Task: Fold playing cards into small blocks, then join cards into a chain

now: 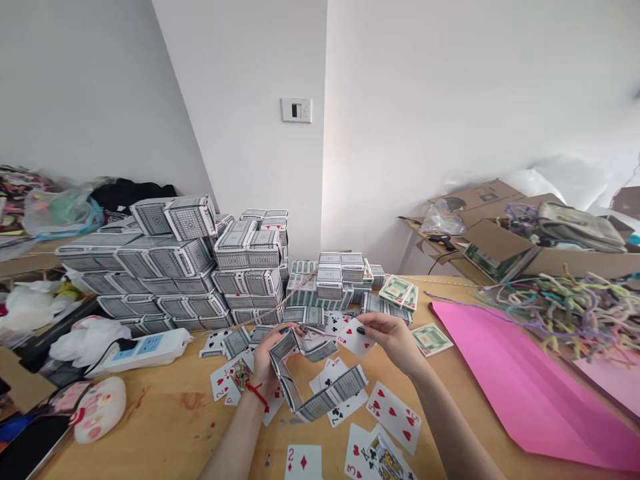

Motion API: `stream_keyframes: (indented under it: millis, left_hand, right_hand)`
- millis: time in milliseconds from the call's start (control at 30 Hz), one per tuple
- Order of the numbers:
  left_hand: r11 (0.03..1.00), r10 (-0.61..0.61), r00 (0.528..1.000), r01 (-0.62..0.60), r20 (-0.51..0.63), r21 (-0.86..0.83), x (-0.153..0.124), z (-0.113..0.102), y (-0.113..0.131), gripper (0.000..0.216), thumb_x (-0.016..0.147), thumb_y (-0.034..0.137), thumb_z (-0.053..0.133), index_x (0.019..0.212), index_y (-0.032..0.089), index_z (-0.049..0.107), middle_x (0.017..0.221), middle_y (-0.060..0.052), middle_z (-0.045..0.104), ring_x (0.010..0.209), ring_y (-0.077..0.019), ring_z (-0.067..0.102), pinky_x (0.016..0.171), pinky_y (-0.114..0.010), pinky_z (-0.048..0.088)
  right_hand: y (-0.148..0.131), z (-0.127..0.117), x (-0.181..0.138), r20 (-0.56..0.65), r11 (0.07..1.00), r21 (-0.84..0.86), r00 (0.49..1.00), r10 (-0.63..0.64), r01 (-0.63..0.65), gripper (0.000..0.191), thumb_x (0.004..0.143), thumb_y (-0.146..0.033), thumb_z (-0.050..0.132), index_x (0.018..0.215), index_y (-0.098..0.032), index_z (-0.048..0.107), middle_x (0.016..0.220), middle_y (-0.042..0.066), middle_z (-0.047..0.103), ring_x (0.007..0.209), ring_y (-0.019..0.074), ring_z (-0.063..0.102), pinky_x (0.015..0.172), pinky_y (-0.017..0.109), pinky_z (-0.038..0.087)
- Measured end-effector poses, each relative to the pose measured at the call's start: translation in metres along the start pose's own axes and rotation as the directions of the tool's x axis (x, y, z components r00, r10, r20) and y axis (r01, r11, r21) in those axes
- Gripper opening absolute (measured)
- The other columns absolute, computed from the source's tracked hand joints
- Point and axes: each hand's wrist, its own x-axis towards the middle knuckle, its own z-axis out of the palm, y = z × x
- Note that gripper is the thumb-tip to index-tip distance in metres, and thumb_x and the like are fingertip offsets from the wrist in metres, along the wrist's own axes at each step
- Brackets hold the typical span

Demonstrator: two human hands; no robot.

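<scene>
My left hand [265,363], with a red string at the wrist, is closed on a chain of folded playing cards [320,393] that bends down onto the wooden table [165,420]. My right hand [390,333] pinches a two of hearts card [353,339] close to the upper end of that chain. Loose cards lie face up around both hands, among them a five of hearts [395,417] and a two of diamonds [303,462].
Stacks of card-built boxes [200,267] fill the back left of the table. Pink paper sheets [520,387] and a heap of coloured pipe cleaners [565,303] lie at right, before cardboard boxes [500,247]. A white device [145,350] and plush toys [95,410] sit left.
</scene>
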Motion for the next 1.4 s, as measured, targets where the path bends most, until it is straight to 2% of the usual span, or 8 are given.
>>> stream_keyframes:
  millis: [167, 333, 433, 600, 967, 1200, 1400]
  left_hand:
    - [1.0, -0.001, 1.0, 0.001, -0.004, 0.022, 0.0, 0.0, 0.0, 0.022, 0.061, 0.021, 0.057, 0.076, 0.012, 0.069, 0.077, -0.009, 0.07, 0.072, -0.0225, 0.064, 0.066, -0.029, 0.047]
    - [0.997, 0.029, 0.999, -0.032, 0.04, 0.073, 0.001, -0.003, -0.001, 0.021, 0.064, 0.02, 0.055, 0.077, 0.012, 0.069, 0.078, -0.009, 0.069, 0.075, -0.0222, 0.063, 0.067, -0.028, 0.046]
    - [0.996, 0.036, 0.998, -0.04, 0.051, 0.074, 0.002, -0.004, -0.003, 0.021, 0.066, 0.021, 0.054, 0.078, 0.012, 0.068, 0.079, -0.009, 0.069, 0.076, -0.0224, 0.063, 0.067, -0.029, 0.046]
    - [0.999, 0.02, 0.998, -0.023, 0.054, 0.049, 0.002, -0.005, -0.003, 0.022, 0.065, 0.021, 0.054, 0.079, 0.012, 0.068, 0.078, -0.009, 0.069, 0.078, -0.0236, 0.063, 0.067, -0.03, 0.047]
    - [0.997, 0.017, 1.0, -0.018, 0.02, 0.074, 0.0, -0.003, -0.002, 0.021, 0.063, 0.02, 0.057, 0.078, 0.011, 0.068, 0.081, -0.009, 0.069, 0.076, -0.0237, 0.064, 0.067, -0.03, 0.047]
    - [0.996, 0.033, 0.999, -0.035, 0.024, 0.082, -0.001, -0.003, -0.002, 0.02, 0.062, 0.018, 0.056, 0.078, 0.012, 0.068, 0.085, -0.008, 0.069, 0.079, -0.0234, 0.063, 0.066, -0.029, 0.047]
    - [0.999, 0.019, 0.999, -0.021, 0.038, 0.05, 0.001, -0.004, -0.002, 0.021, 0.064, 0.02, 0.055, 0.078, 0.012, 0.068, 0.079, -0.008, 0.069, 0.075, -0.0215, 0.063, 0.066, -0.028, 0.046]
  right_hand:
    - [0.002, 0.001, 0.001, -0.003, 0.997, -0.075, 1.0, -0.022, 0.021, 0.024, 0.072, -0.034, 0.058, 0.087, -0.018, 0.065, 0.082, 0.005, 0.067, 0.074, 0.0185, 0.061, 0.063, 0.029, 0.049]
    - [-0.002, 0.008, -0.001, 0.052, 0.965, -0.259, 0.998, -0.039, 0.051, 0.019, 0.074, -0.028, 0.052, 0.084, -0.019, 0.066, 0.082, 0.005, 0.066, 0.071, 0.0166, 0.059, 0.06, 0.027, 0.047]
    - [-0.005, 0.01, -0.002, 0.045, 0.943, -0.326, 0.998, -0.049, 0.061, 0.019, 0.074, -0.025, 0.051, 0.083, -0.019, 0.066, 0.082, 0.005, 0.065, 0.071, 0.0166, 0.058, 0.059, 0.026, 0.047]
    - [-0.007, 0.008, -0.003, -0.006, 0.946, -0.316, 0.997, -0.081, 0.075, 0.019, 0.075, -0.024, 0.049, 0.084, -0.02, 0.065, 0.086, 0.005, 0.065, 0.076, 0.0176, 0.058, 0.062, 0.027, 0.047]
    - [-0.015, 0.003, -0.005, 0.0, 0.936, -0.341, 0.996, -0.086, 0.081, 0.02, 0.077, -0.025, 0.047, 0.086, -0.02, 0.065, 0.086, 0.005, 0.066, 0.076, 0.0174, 0.059, 0.064, 0.027, 0.047]
    - [-0.006, 0.011, -0.003, 0.038, 0.906, -0.404, 0.991, -0.125, 0.129, 0.019, 0.075, -0.02, 0.049, 0.083, -0.021, 0.066, 0.084, 0.004, 0.066, 0.077, 0.0174, 0.059, 0.067, 0.027, 0.046]
    - [-0.011, 0.017, -0.005, 0.1, 0.868, -0.463, 0.984, -0.15, 0.179, 0.022, 0.078, -0.018, 0.046, 0.083, -0.022, 0.067, 0.084, 0.003, 0.066, 0.078, 0.0164, 0.059, 0.067, 0.026, 0.046]
